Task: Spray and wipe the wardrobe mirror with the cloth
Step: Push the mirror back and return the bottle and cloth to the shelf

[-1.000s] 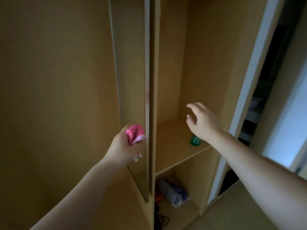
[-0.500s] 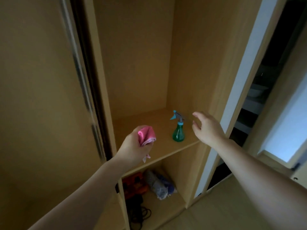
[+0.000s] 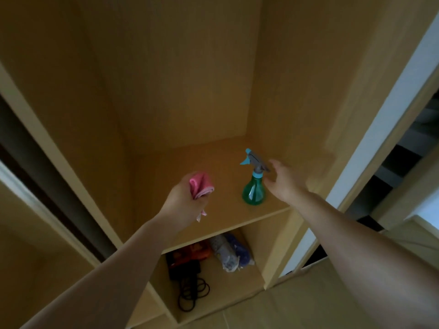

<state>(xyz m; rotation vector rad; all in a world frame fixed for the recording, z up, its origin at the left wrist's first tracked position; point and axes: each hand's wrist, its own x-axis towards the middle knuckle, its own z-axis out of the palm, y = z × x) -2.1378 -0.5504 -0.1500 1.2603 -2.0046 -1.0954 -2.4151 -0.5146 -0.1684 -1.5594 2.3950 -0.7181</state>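
Right hand [image 3: 282, 184] nearer spray bottle [image 3: 253, 191] (uncurled), left hand [image 3: 184, 203] grips cloth [image 3: 200, 186]

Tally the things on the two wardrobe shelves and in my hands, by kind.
Spray bottle: 1, upright on the upper shelf
Pink cloth: 1, held in the left hand
Fabric bundles: 2, a pale bundle and a blue bundle, lower shelf
Orange item: 1, too dark to identify
Black cable coil: 1
Total: 6

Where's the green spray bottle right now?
In the head view, the green spray bottle stands upright on the wardrobe shelf, right of centre near the front edge, between the right hand and the left hand holding the pink cloth.
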